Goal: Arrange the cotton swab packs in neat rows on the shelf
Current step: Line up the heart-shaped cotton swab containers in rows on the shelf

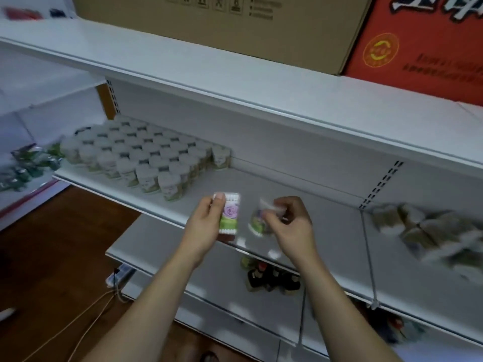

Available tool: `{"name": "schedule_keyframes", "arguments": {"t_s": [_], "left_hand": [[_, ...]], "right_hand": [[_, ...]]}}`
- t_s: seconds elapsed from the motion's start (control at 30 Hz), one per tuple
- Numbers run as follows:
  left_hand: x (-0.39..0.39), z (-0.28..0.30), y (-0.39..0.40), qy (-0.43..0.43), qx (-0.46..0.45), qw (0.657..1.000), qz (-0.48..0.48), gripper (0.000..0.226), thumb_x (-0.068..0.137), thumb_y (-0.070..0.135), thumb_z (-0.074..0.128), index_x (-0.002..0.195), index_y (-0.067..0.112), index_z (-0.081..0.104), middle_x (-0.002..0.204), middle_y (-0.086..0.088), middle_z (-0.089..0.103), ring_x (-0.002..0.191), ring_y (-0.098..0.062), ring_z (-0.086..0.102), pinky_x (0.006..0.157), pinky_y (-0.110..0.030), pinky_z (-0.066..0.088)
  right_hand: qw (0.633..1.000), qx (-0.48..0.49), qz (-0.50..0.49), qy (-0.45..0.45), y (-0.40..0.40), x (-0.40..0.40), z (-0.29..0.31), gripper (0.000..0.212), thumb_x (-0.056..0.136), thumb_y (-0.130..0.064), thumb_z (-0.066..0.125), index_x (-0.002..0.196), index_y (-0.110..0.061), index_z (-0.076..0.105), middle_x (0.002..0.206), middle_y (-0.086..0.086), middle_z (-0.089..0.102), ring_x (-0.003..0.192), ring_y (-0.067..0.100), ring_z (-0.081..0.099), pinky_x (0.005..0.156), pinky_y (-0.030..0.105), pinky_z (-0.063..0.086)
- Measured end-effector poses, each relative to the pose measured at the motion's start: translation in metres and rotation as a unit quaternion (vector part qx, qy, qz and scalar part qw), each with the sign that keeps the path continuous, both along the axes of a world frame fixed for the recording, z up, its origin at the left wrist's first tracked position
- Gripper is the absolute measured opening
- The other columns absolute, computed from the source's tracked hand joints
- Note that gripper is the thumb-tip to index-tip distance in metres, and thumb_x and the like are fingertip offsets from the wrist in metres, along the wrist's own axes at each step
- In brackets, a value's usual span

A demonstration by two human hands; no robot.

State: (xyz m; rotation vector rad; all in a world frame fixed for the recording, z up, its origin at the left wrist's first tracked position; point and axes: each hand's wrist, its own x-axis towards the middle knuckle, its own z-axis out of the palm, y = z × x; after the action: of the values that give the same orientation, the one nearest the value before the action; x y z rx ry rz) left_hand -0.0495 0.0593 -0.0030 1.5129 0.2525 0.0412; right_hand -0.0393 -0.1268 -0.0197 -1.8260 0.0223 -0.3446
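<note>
My left hand grips an upright cotton swab pack with a pink rose label and green lower half, thumb on its top edge. My right hand pinches a second swab pack, which is blurred and tilted. Both hands hover over the front edge of the white middle shelf. On that shelf's left part stand several swab packs in neat rows, white with green bases.
A loose heap of blurred packs lies on the shelf section to the right, beyond a wire divider. A cardboard box and a red box sit on the top shelf. Dark items lie on the lower shelf.
</note>
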Motion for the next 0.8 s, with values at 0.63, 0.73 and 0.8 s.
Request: {"name": "schedule_keyframes", "arguments": {"t_s": [0.63, 0.73, 0.8], "left_hand": [[0.139, 0.015, 0.114, -0.059, 0.151, 0.985, -0.055, 0.042, 0.103, 0.041, 0.049, 0.120, 0.005, 0.062, 0.103, -0.009, 0.065, 0.107, -0.026, 0.061, 0.066, -0.015, 0.045], [0.154, 0.016, 0.128, -0.065, 0.151, 0.985, -0.054, 0.038, 0.104, 0.038, 0.048, 0.132, 0.015, 0.059, 0.105, 0.015, 0.058, 0.105, -0.010, 0.054, 0.074, -0.014, 0.038], [0.162, 0.017, 0.136, -0.069, 0.150, 0.984, -0.067, 0.044, 0.104, 0.039, 0.048, 0.142, 0.017, 0.053, 0.111, 0.017, 0.053, 0.103, 0.000, 0.050, 0.083, -0.016, 0.037]], "right_hand": [[0.936, -0.325, -0.023, -0.134, 0.129, 0.166, -0.077, 0.026, 0.093, -0.030, 0.059, 0.117, -0.020, 0.066, 0.143, 0.022, 0.047, 0.124, 0.039, 0.053, 0.098, 0.041, 0.049], [0.902, -0.413, -0.056, -0.115, 0.136, 0.166, -0.071, 0.039, 0.091, -0.025, 0.048, 0.124, -0.019, 0.068, 0.136, 0.025, 0.052, 0.119, 0.045, 0.052, 0.091, 0.048, 0.053], [0.891, -0.443, -0.061, -0.084, 0.142, 0.167, -0.066, 0.051, 0.085, -0.020, 0.041, 0.128, -0.016, 0.066, 0.132, 0.024, 0.055, 0.115, 0.045, 0.054, 0.086, 0.050, 0.056]]}}
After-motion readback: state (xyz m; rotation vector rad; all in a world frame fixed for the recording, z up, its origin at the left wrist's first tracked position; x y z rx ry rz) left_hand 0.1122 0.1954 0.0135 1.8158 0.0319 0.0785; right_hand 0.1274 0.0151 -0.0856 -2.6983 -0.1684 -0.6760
